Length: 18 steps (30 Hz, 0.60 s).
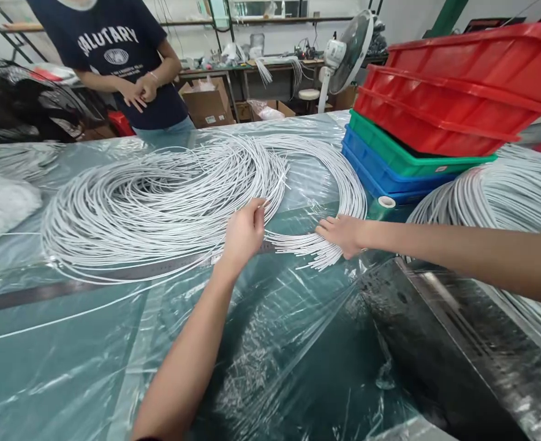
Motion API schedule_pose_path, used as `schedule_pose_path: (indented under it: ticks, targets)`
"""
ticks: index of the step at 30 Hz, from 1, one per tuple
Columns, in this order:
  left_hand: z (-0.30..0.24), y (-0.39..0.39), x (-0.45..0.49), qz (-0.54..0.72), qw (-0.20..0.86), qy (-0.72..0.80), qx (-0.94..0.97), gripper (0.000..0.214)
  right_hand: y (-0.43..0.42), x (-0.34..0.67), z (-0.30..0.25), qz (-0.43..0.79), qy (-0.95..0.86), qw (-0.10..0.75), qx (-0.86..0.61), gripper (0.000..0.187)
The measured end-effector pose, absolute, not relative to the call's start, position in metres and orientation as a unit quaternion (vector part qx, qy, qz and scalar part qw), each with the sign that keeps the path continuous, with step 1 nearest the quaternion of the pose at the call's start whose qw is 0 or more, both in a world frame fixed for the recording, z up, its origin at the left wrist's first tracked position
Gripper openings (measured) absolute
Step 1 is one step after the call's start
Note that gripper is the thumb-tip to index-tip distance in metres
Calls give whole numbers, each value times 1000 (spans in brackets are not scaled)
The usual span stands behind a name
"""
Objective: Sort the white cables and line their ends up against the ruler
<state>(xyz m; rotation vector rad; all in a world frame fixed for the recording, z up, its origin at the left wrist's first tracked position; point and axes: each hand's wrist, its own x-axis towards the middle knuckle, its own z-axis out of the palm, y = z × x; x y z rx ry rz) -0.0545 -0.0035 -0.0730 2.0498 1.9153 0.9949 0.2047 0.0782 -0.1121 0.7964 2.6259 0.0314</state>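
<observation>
many thin white cables (215, 184) show in the head view: a broad, loosely tangled coil (178, 211) at ten o'clock and a slimmer, neater loop (350, 184) at two, its cut ends (320, 257) uneven. the left hand (245, 231) presses thumb to forefinger by the coil; the right hand (344, 235) lies over the loop's ends, grip unclear.

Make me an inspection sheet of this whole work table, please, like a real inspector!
Surface: table covered with wrinkled clear plastic.
Main things: large white wire coil, smaller white wire coil beside it.
Clutter: stacked red, green and blue bins.
Left hand: fingers pinched beside the large coil; grip unclear.
Right hand: on the smaller coil, near its loose ends.
Cables: one loose wire reaches the left picture edge.
Surroundings: person in navy T-shirt, fan, cardboard box.
</observation>
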Motion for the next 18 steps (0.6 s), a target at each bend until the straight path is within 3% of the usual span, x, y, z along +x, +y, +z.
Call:
schedule_pose_path:
  ticks: [7, 13, 18]
  targets:
    - [-95, -5, -71, 211, 178, 595, 755, 26, 79, 199, -103, 20, 943, 223, 247, 83]
    - [-137, 6, -80, 260, 137, 651, 700, 26, 72, 203, -101, 36, 950, 187, 247, 73]
    - [-159, 6, -78, 273, 89, 658, 696, 25, 69, 201, -98, 81, 947, 216, 222, 67]
